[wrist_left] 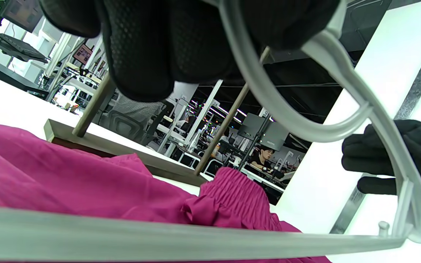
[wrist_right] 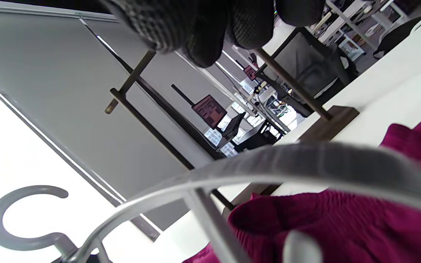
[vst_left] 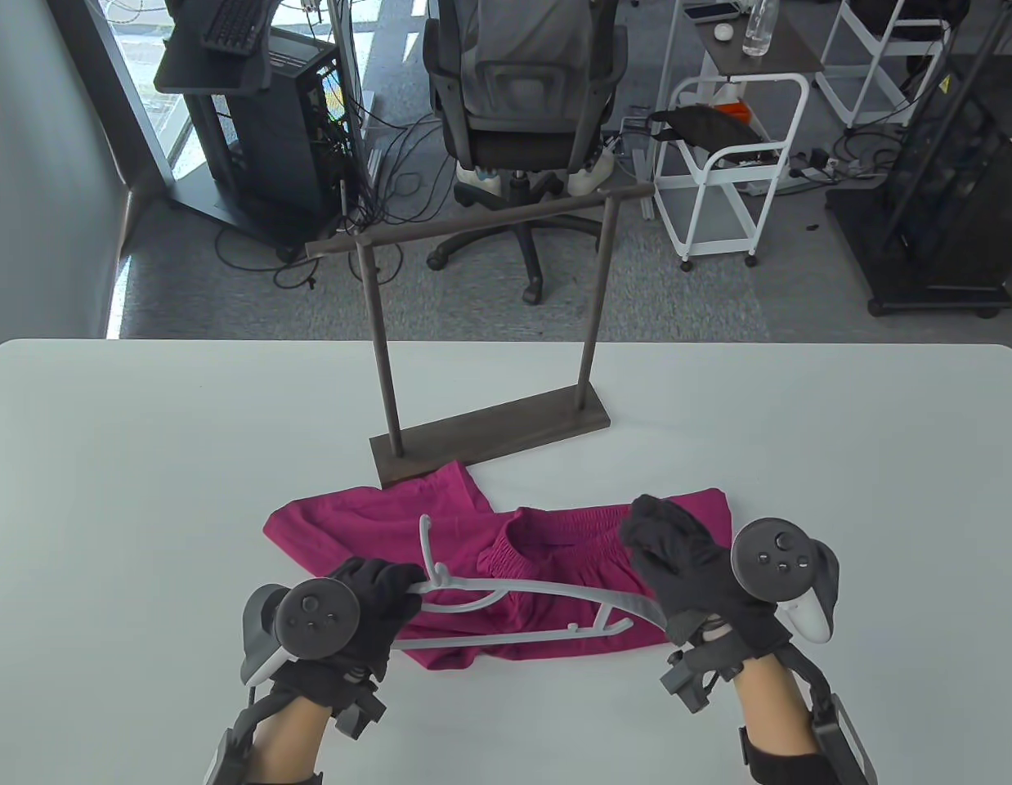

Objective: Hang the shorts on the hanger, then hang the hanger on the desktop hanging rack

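Magenta shorts (vst_left: 547, 556) lie flat on the white table (vst_left: 146, 491), just in front of the dark rack's base (vst_left: 490, 433). A light grey plastic hanger (vst_left: 547, 590) lies across them, hook pointing away from me. My left hand (vst_left: 396, 589) grips the hanger at its neck, below the hook; the left wrist view shows the curled fingers (wrist_left: 152, 44) round the hanger (wrist_left: 342, 65). My right hand (vst_left: 657, 531) hovers over the hanger's right end and the elastic waistband, fingers loosely bent and holding nothing. In the right wrist view the hanger arm (wrist_right: 305, 157) runs below the fingers (wrist_right: 203, 33), apart from them.
The rack's top bar (vst_left: 481, 221) stands on two posts at the table's far middle with nothing hanging on it. Beyond the table are an office chair (vst_left: 522, 90) and a white cart (vst_left: 735, 163). Bare tabletop stretches left and right of the shorts.
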### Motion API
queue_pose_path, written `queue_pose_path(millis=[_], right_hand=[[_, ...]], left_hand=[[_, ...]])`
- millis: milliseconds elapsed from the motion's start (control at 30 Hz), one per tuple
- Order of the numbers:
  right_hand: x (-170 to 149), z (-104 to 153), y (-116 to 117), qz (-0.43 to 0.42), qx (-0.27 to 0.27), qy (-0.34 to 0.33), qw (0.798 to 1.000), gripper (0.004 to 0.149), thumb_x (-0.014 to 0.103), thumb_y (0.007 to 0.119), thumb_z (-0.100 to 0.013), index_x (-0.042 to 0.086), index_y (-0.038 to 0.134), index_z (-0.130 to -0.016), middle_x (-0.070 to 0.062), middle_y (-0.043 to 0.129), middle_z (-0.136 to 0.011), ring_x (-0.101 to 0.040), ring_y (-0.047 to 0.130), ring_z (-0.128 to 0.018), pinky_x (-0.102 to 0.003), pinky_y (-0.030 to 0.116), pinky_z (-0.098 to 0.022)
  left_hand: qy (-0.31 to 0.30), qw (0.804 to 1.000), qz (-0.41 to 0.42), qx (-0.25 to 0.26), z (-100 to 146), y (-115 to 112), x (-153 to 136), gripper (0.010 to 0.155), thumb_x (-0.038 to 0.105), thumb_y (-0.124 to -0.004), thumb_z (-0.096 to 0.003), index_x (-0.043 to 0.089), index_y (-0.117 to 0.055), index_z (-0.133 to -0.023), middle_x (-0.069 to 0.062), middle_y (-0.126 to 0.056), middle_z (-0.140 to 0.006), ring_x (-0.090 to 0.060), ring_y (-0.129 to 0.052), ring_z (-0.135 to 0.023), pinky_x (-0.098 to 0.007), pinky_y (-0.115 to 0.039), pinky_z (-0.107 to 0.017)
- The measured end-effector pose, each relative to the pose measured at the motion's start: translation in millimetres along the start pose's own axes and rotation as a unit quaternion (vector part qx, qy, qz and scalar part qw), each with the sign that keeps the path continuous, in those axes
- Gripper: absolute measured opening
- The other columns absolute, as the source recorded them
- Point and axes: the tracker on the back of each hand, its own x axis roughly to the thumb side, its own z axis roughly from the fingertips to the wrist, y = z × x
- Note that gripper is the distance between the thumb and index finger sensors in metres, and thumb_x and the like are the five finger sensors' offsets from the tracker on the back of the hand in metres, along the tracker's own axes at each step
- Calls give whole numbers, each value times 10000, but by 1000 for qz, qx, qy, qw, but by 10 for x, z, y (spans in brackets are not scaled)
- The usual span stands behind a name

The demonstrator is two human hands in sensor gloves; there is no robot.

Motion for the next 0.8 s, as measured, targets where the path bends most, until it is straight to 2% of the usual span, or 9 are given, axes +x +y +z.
queue_pose_path(millis=[133,233,400,467,533,700,800], right_hand=[[-123,-273,4,93,-11,59,994,535,331,801,-470,152,734,-970,-201,578,-1095,-533,508,-971,-779,473,-652],[-307,-492,214,177,40,105,978,543,331,819,-462,183,721,-975,-202,545,-1105,-532,494,-973,-772,478,-654],[-595,-711,649,304,123,147,933,694,336,865,-433,312,538,-1045,-161,419,-1138,-508,463,-991,-745,495,-671],[-640,-753,764,337,137,154,919,736,330,886,-420,327,507,-1050,-152,400,-1141,-504,461,-992,-742,501,-671],[-676,-785,892,387,167,171,890,797,327,898,-414,348,437,-1064,-135,359,-1148,-496,417,-1004,-736,483,-683],[-726,-775,1062,442,145,164,870,737,309,921,-390,316,533,-1016,-121,415,-1133,-478,468,-995,-711,526,-681],[-722,-742,1054,430,102,140,886,595,279,919,-378,271,660,-913,-116,472,-1112,-461,448,-994,-703,523,-681]], left_hand=[[18,999,-10,32,35,95,-58,513,416,-762,-414,162,-809,-857,-99,-898,-753,-332,-956,-733,-638,-616,-667],[35,997,-22,59,66,183,-110,516,418,-762,-413,162,-807,-859,-99,-897,-755,-332,-955,-734,-637,-615,-668],[56,994,-24,86,101,261,-176,516,417,-762,-415,158,-808,-859,-101,-897,-755,-335,-954,-734,-636,-617,-666],[58,994,-25,88,103,266,-181,516,418,-762,-415,159,-809,-858,-101,-898,-755,-336,-955,-733,-635,-618,-665],[60,994,-31,87,105,282,-175,516,418,-761,-415,159,-809,-859,-101,-898,-756,-337,-954,-733,-636,-617,-665],[71,992,-34,97,123,325,-207,516,417,-757,-417,158,-808,-861,-102,-896,-758,-338,-953,-735,-637,-617,-665],[72,992,-32,99,122,327,-213,515,415,-756,-418,158,-806,-862,-102,-895,-759,-339,-952,-736,-637,-617,-665]])
